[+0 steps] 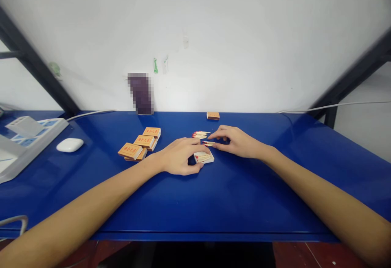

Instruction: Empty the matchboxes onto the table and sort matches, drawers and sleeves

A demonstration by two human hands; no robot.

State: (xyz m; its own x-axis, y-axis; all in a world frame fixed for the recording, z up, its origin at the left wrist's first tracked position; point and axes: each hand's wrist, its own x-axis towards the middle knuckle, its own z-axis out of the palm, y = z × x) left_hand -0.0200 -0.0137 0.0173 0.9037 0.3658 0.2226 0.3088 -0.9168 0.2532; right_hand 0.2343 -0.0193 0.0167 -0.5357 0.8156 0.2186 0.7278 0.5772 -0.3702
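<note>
My left hand (182,157) is closed on a white matchbox tray (209,161), thumb at its near edge and forefinger across its far side. Red-tipped matches (202,158) lie inside the tray. Just beyond it my right hand (236,141) has thumb and forefinger around a few matches (208,142), their red heads pointing left. A loose pile of matches (200,135) rests on the table past my left fingertips. The fingers of my left hand partly hide the tray and the pile.
Several orange matchboxes (144,141) are stacked left of my left hand. Another matchbox (213,115) lies by the wall. Farther left are a white earbud case (70,145) and a power strip (51,131) with plugs. A pixelated dark object (142,95) stands against the wall behind the blue table (195,207).
</note>
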